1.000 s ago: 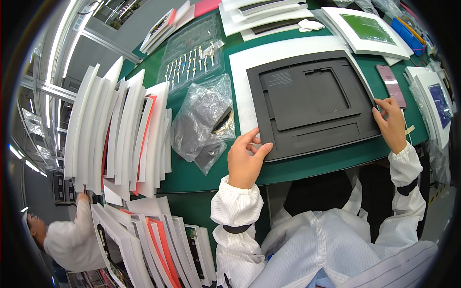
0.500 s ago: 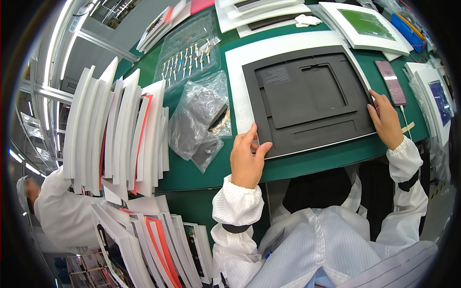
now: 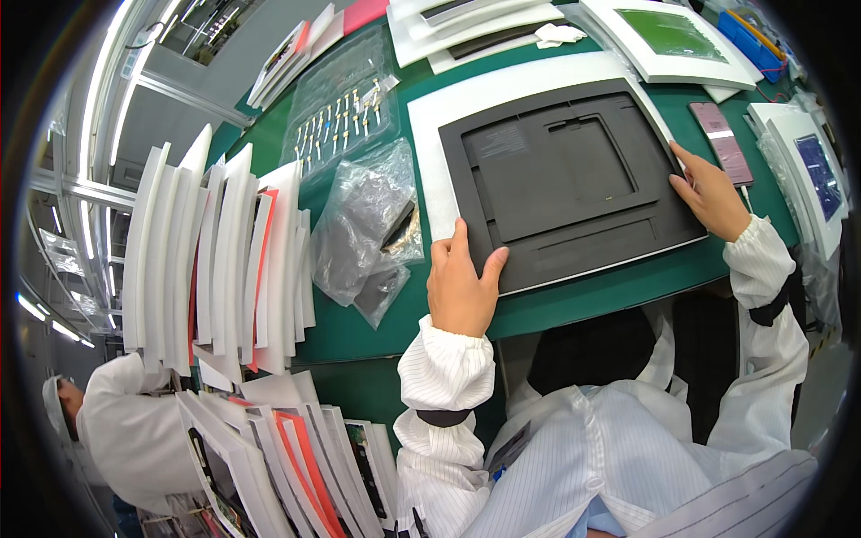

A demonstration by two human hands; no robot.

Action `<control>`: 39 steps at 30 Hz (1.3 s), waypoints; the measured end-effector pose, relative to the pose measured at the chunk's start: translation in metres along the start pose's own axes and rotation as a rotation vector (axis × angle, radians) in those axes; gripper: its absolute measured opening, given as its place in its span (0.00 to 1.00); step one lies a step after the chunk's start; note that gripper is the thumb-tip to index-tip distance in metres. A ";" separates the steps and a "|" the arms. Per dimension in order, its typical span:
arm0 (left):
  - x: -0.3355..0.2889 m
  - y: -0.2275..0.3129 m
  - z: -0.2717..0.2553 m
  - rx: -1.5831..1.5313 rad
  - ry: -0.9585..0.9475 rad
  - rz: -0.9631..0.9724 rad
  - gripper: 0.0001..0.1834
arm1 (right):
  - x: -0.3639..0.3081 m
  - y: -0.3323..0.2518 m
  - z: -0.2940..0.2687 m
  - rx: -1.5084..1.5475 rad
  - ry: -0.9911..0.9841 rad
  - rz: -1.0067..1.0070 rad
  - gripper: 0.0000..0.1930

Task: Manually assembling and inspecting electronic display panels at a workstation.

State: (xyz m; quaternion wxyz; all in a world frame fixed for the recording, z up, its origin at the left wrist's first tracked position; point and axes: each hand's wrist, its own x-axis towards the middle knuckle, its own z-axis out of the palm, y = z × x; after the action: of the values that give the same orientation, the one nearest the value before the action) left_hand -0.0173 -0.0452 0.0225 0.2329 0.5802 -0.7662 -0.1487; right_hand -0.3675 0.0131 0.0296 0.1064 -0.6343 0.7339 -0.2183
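A flat black plastic panel [image 3: 543, 202] with a raised inner frame and a square recess lies on a white foam sheet [image 3: 429, 148] on the green bench. My left hand [image 3: 465, 289] grips its near left corner, the thumb over the top edge and the fingers along the side. Along the right edge my right hand [image 3: 715, 190] holds the panel between thumb and fingers. The undersides of both grips are hidden.
Left of the panel lie a clear plastic bag [image 3: 363, 229] and a clear tray [image 3: 336, 99] of small parts. Upright white foam boards [image 3: 238, 260] crowd the left. A phone [image 3: 720, 143] lies right, foam-mounted panels [image 3: 659, 36] behind. A co-worker's sleeve [image 3: 134, 421] shows far left.
My view has shifted slightly. Both hands have moved a little along the panel's edges, away from me, and keep hold of it. The co-worker at the left has moved lower in the view.
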 end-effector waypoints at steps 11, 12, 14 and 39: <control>-0.002 0.019 0.002 0.109 0.035 -0.014 0.28 | 0.003 0.013 0.012 -0.094 0.105 -0.152 0.26; -0.003 0.019 0.002 0.090 0.037 -0.031 0.28 | 0.004 0.015 0.015 -0.051 0.109 -0.149 0.26; -0.006 0.010 0.006 0.077 0.095 0.003 0.29 | 0.006 0.016 0.019 -0.017 0.104 -0.159 0.26; 0.033 -0.133 -0.102 0.460 0.257 -0.539 0.10 | -0.050 -0.007 -0.041 0.569 0.306 -0.191 0.25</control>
State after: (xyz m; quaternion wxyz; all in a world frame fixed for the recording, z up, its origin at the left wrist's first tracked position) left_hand 0.1384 -0.1096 0.0490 0.1434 0.8120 -0.5640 0.0452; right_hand -0.3700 0.0690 0.0632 0.1469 -0.6048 0.5883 -0.5163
